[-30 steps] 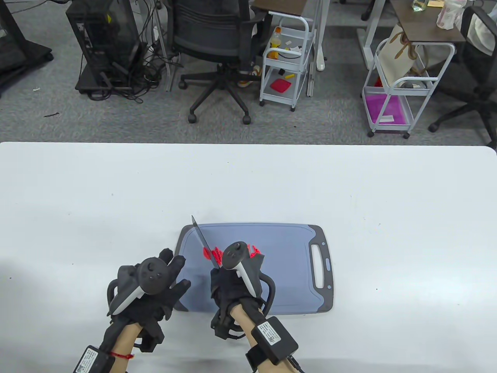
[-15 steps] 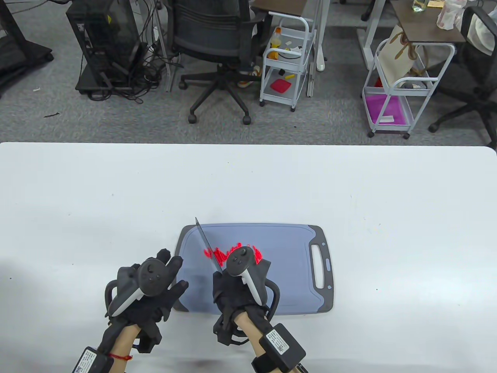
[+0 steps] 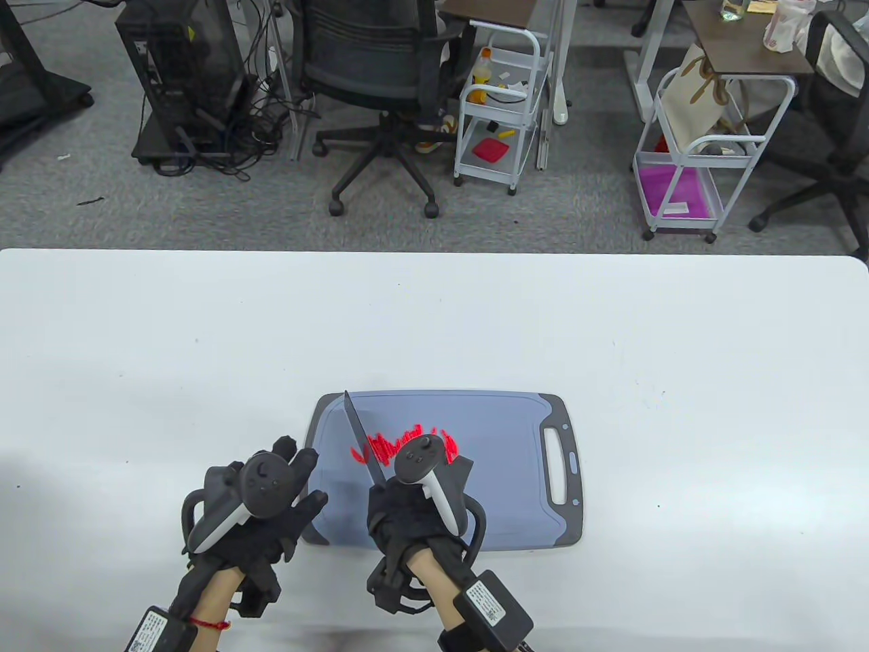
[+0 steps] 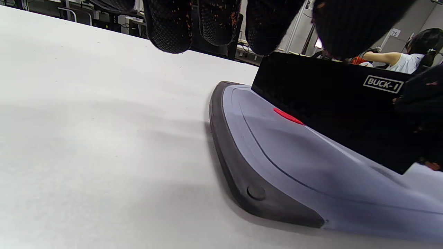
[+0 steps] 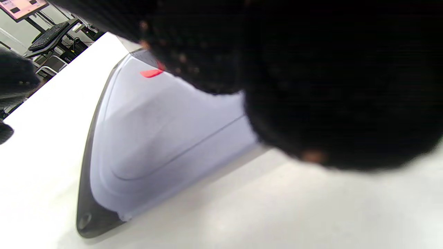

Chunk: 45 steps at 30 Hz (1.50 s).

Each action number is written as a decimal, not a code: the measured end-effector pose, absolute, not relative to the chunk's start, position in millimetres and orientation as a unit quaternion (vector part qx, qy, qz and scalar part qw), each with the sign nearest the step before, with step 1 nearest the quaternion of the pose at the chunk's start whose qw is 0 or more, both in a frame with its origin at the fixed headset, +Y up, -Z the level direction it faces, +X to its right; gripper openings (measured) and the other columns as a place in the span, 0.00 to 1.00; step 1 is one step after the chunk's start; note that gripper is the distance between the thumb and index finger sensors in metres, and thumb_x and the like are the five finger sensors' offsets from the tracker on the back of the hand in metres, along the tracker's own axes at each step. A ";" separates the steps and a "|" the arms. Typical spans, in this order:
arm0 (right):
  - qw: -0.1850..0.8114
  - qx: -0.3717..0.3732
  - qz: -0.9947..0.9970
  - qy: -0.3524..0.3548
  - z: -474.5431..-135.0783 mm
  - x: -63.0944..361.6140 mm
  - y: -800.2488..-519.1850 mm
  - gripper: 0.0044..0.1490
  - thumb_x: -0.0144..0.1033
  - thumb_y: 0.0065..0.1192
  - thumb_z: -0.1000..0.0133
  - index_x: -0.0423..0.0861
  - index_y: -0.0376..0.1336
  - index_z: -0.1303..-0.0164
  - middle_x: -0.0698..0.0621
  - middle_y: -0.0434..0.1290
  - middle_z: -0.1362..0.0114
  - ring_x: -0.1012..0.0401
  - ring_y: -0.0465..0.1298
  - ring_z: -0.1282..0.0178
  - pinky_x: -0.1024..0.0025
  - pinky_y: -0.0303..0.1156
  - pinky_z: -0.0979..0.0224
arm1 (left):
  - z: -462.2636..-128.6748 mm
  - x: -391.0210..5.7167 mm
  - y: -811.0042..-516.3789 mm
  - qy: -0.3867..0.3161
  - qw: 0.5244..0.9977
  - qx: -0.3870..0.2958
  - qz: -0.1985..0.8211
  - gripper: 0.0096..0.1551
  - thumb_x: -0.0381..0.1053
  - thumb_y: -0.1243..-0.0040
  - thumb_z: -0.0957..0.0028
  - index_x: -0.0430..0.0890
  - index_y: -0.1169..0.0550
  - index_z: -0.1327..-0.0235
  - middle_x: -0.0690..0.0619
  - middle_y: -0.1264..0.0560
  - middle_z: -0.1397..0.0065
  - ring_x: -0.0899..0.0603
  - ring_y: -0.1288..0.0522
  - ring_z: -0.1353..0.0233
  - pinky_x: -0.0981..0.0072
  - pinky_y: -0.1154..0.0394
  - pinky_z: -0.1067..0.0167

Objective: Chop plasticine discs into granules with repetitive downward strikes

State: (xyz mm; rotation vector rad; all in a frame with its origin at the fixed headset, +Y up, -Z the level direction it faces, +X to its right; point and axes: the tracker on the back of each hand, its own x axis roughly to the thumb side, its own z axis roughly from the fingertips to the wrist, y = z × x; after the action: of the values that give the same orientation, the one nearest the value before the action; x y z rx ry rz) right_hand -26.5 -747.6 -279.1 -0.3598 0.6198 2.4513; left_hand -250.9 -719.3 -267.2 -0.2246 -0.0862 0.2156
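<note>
A grey-blue cutting board (image 3: 502, 468) lies on the white table. Chopped red plasticine (image 3: 390, 447) sits on its left half. My right hand (image 3: 407, 502) grips the handle of a black knife (image 3: 360, 435), whose blade points away and left across the plasticine. My left hand (image 3: 299, 479) lies with fingers spread at the board's left edge and holds nothing. In the left wrist view the black blade (image 4: 328, 103) stands over the board (image 4: 277, 155), with a red piece (image 4: 287, 116) at its foot. The right wrist view shows mostly glove, the board (image 5: 155, 131) and a red piece (image 5: 151, 73).
The board has a dark rim and a handle slot (image 3: 560, 465) at its right end. The white table (image 3: 611, 339) stretches around it. Beyond the far edge stand an office chair (image 3: 380, 81) and white carts (image 3: 499, 102).
The knife has shifted a little right and toward me, its tip lower on the board. More red plasticine shows left of the blade. The left hand has barely moved.
</note>
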 end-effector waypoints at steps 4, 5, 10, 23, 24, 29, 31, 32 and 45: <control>0.271 -0.140 0.932 0.195 -277.3 -22.2 -741.9 0.32 0.53 0.60 0.43 0.40 0.70 0.42 0.55 0.83 0.66 0.56 0.90 0.86 0.51 0.86 0.78 | -266.9 -249.5 -719.5 -0.045 0.987 -0.113 0.106 0.42 0.71 0.49 0.51 0.60 0.32 0.20 0.48 0.41 0.08 0.31 0.35 0.15 0.29 0.46 0.25; 0.274 -0.140 0.931 0.193 -277.2 -20.6 -739.9 0.32 0.54 0.60 0.43 0.41 0.70 0.42 0.55 0.83 0.66 0.56 0.90 0.86 0.51 0.86 0.78 | -267.0 -249.5 -719.7 -0.045 0.987 -0.113 0.106 0.42 0.71 0.49 0.51 0.60 0.32 0.20 0.48 0.41 0.08 0.31 0.35 0.15 0.29 0.46 0.25; 0.290 -0.142 0.918 0.229 -280.0 -16.5 -747.0 0.31 0.54 0.60 0.43 0.42 0.70 0.42 0.55 0.83 0.66 0.56 0.90 0.85 0.51 0.86 0.77 | -267.0 -249.1 -720.7 -0.045 0.987 -0.117 0.103 0.42 0.71 0.49 0.51 0.60 0.31 0.20 0.48 0.40 0.08 0.31 0.35 0.16 0.29 0.46 0.25; 0.219 -0.142 0.948 0.185 -293.7 -47.0 -751.9 0.31 0.54 0.59 0.43 0.41 0.68 0.43 0.58 0.81 0.70 0.57 0.88 0.89 0.50 0.86 0.79 | -266.1 -249.0 -719.2 -0.048 0.985 -0.116 0.117 0.42 0.71 0.49 0.51 0.60 0.32 0.20 0.48 0.41 0.08 0.31 0.35 0.15 0.29 0.46 0.25; 0.220 -0.142 0.945 0.196 -293.7 -44.8 -750.4 0.31 0.54 0.59 0.43 0.41 0.68 0.43 0.58 0.81 0.70 0.56 0.88 0.89 0.50 0.86 0.79 | -266.3 -250.3 -719.8 -0.048 0.985 -0.116 0.117 0.42 0.71 0.49 0.51 0.60 0.32 0.20 0.48 0.41 0.08 0.31 0.35 0.15 0.29 0.46 0.25; 0.241 -0.133 0.933 0.231 -284.0 -23.7 -744.5 0.31 0.54 0.60 0.43 0.40 0.69 0.44 0.57 0.82 0.70 0.57 0.89 0.89 0.50 0.86 0.79 | -268.2 -251.9 -721.7 -0.044 0.985 -0.122 0.113 0.42 0.71 0.49 0.51 0.60 0.32 0.20 0.48 0.41 0.08 0.31 0.35 0.15 0.29 0.46 0.25; 0.271 -0.133 0.927 0.221 -280.7 -17.6 -746.1 0.31 0.54 0.60 0.43 0.40 0.70 0.44 0.57 0.82 0.69 0.57 0.89 0.89 0.51 0.86 0.79 | -267.8 -249.2 -720.5 -0.047 0.985 -0.119 0.114 0.42 0.71 0.49 0.51 0.60 0.32 0.19 0.48 0.41 0.08 0.31 0.35 0.15 0.29 0.46 0.25; 0.282 -0.129 0.929 0.204 -280.4 -16.3 -745.5 0.31 0.54 0.61 0.43 0.40 0.70 0.44 0.57 0.83 0.69 0.57 0.89 0.89 0.51 0.86 0.80 | -267.0 -247.9 -719.7 -0.050 0.986 -0.117 0.112 0.42 0.71 0.49 0.51 0.60 0.32 0.20 0.48 0.41 0.08 0.31 0.35 0.15 0.29 0.46 0.25; 0.367 -0.134 0.885 0.252 -286.4 -37.0 -762.5 0.33 0.54 0.60 0.44 0.41 0.69 0.40 0.56 0.83 0.66 0.57 0.90 0.86 0.52 0.86 0.78 | -267.1 -253.5 -719.7 -0.045 0.986 -0.114 0.114 0.42 0.71 0.49 0.51 0.60 0.31 0.20 0.48 0.40 0.08 0.31 0.35 0.15 0.29 0.46 0.25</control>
State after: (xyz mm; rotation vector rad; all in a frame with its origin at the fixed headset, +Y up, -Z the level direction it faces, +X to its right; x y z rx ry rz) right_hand -37.0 -762.5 -286.4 -0.3455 0.6470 2.2750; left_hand -253.5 -719.7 -267.1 -0.2299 -0.0897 0.2288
